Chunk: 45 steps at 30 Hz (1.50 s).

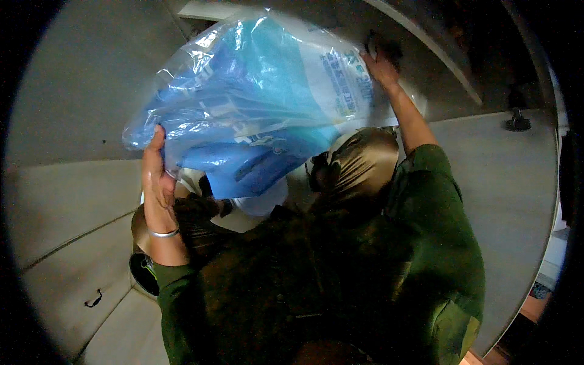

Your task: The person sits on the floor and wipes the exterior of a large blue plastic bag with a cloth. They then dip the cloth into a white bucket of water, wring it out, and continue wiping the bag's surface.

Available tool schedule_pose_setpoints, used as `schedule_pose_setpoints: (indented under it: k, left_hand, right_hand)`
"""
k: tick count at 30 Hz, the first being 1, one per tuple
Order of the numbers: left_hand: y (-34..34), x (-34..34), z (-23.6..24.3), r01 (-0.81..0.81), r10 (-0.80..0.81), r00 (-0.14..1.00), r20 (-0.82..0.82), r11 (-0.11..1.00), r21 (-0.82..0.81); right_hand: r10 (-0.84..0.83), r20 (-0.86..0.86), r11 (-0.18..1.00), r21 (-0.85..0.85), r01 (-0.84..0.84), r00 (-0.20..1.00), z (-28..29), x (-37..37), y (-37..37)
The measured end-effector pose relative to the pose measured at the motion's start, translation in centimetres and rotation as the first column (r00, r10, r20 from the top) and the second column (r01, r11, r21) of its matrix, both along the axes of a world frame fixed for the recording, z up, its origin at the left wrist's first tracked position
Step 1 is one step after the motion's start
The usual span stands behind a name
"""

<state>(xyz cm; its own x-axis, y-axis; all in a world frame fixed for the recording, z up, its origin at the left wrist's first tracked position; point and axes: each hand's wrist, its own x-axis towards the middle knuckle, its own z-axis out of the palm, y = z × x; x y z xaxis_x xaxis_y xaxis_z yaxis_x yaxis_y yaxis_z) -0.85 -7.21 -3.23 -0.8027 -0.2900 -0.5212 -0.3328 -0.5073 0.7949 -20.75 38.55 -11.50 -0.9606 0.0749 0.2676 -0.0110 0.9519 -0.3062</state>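
Observation:
A large, crinkled plastic bag is spread between my two hands. It is printed in blue, teal and white, with a clear, shiny part toward the left and top. My left hand grips its lower left edge, thumb up along the plastic and the other fingers mostly hidden. At the upper right, my right hand is closed on the white end of the bag, its fingertips in shadow. Whether the bag holds anything, I cannot tell. Below its lower edge shows part of a round, whitish container, largely covered by the bag.
Pale panels stand around me; the left one carries a small dark handle. A dark round container sits beside my left forearm. On the right panel is a black fitting. A pale ledge runs across the upper right.

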Motion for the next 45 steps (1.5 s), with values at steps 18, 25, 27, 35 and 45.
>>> schedule_pose_setpoints:
  k: [18,25,27,35,45]
  left_hand:
    - [0.2,-1.0,0.3,0.016,-0.003,0.994,0.110,0.993,-0.119]
    - [0.7,-1.0,1.2,0.016,-0.014,0.999,0.044,0.999,-0.046]
    - [0.3,-1.0,0.9,0.014,-0.014,1.000,0.028,1.000,-0.016]
    - [-1.4,-0.9,-0.8,0.056,-0.052,0.998,-0.042,0.993,0.106]
    - [-1.1,-0.6,-0.2,0.064,-0.063,0.997,-0.035,0.997,0.035]
  right_hand:
    - [-0.037,-0.036,0.993,0.115,0.041,0.999,4.0,-4.4,9.6]
    - [-0.165,0.113,0.982,-0.073,0.174,0.980,7.2,3.5,-2.3]
    - [0.093,-0.273,0.914,0.405,0.026,0.958,1.4,6.0,-2.9]
    - [-0.037,-0.209,0.992,-0.123,0.011,0.977,-0.1,6.6,0.2]
    - [-0.131,0.462,0.915,-0.285,0.286,0.877,0.2,1.1,4.6]
